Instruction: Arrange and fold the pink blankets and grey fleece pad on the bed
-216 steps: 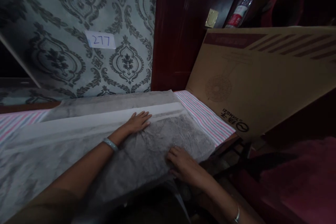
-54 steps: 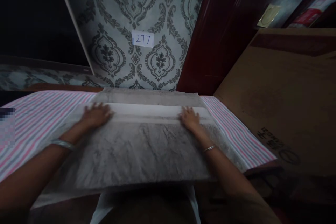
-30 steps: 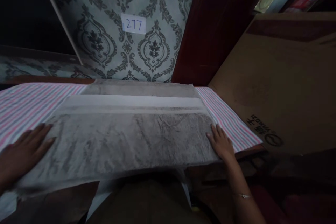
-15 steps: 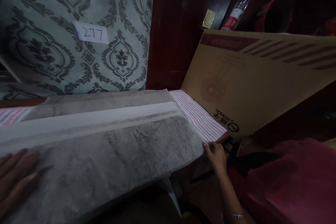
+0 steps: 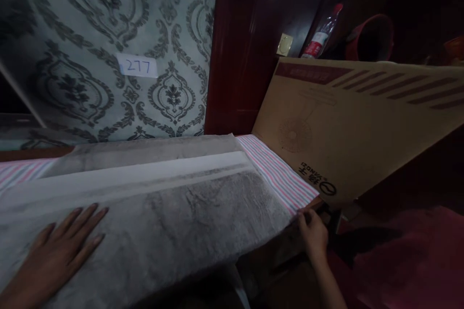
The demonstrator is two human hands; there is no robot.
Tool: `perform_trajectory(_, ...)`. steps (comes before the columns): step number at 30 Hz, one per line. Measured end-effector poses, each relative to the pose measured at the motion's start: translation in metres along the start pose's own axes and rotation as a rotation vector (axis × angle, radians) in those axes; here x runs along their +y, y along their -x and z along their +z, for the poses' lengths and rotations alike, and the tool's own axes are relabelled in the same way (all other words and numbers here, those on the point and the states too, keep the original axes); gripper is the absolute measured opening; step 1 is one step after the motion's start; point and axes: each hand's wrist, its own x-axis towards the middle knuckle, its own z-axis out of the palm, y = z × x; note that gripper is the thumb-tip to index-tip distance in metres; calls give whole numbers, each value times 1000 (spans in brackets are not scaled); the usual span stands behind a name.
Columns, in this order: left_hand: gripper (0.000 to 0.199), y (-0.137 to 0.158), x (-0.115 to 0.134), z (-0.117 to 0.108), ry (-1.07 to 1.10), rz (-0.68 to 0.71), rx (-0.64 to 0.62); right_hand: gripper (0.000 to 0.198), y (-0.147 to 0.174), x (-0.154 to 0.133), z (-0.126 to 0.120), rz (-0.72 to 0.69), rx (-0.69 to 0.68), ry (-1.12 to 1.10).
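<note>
A grey marbled, plush-looking cloth (image 5: 174, 231) with a pale band along its length lies over the table, its front part hanging at the edge. My left hand (image 5: 67, 246) rests flat on it at the left, fingers spread. At the cloth's front right corner, my right hand (image 5: 313, 231) has its thumb and fingers pinched together on the edge; the fingertips are partly hidden. Beneath the grey cloth, a pink, white and grey striped cloth (image 5: 281, 174) shows at the right end and again at the far left.
A large cardboard box (image 5: 326, 120) stands at the right end of the table. Behind it are a plastic bottle (image 5: 321, 36) and a red round container (image 5: 373, 38). A patterned wall with a paper label (image 5: 137, 65) rises at the back. Red fabric (image 5: 413, 256) lies at lower right.
My left hand has come further into view, moving right across the grey cloth. My right hand stays at the corner. The view has tilted slightly, so everything sits lower.
</note>
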Motion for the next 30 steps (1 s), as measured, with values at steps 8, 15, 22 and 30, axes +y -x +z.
perform_trajectory(8,67,-51,87,-77,75,133,-213,50,10,-171,116,-654,-507,-46)
perform_trajectory(15,68,-86,118,-55,158,107,-225,58,33,-248,180,-757,-931,346)
perform_trajectory(22,67,-70,35,-42,120,-188,-173,56,32,-214,205,-734,-866,496)
perform_trajectory(30,67,-29,-76,-58,96,-440,-177,57,35,-201,220,-777,-789,458)
